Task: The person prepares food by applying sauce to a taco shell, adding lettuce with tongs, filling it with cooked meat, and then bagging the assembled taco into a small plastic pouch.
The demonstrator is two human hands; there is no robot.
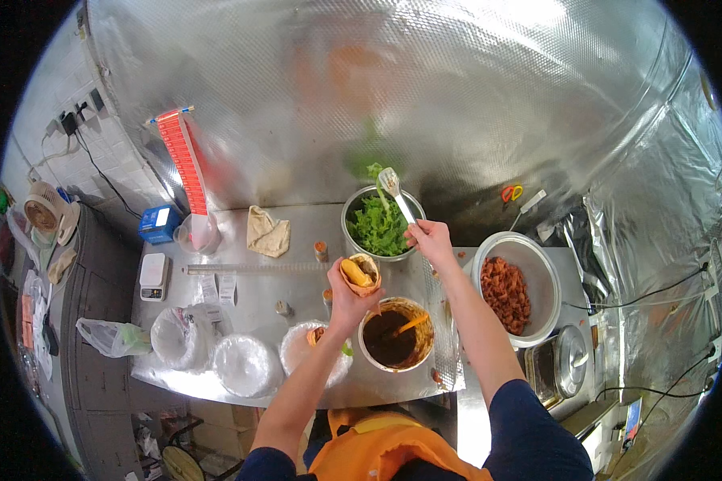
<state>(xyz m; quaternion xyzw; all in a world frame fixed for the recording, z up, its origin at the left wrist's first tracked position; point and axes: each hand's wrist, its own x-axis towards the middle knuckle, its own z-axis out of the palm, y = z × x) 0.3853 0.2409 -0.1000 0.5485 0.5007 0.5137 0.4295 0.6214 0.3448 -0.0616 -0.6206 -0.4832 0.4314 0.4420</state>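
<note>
My left hand [351, 306] is closed round a filled flatbread wrap [363, 275], held upright above the table with a yellow piece of filling showing at its open top. In my right hand [431, 243] is a pair of tongs [399, 195], its pale head pointing away from me over the far rim of a metal bowl. Green lettuce [379, 224] fills that bowl, and a leaf strip rises beside the tongs' head; I cannot tell whether the tongs grip it. Near my left wrist stands a bowl of dark brown sauce [389, 341] with an orange-handled utensil [413, 323] in it.
A large bowl of reddish-brown meat pieces [504, 297] stands to the right, beside a glass-lidded pot [569, 361]. Clear plastic bags [247, 365] line the table's near edge. Farther left are a kitchen scale [154, 276], a cloth [268, 231] and a blue box [160, 224]. Foil sheeting [489, 96] backs the table.
</note>
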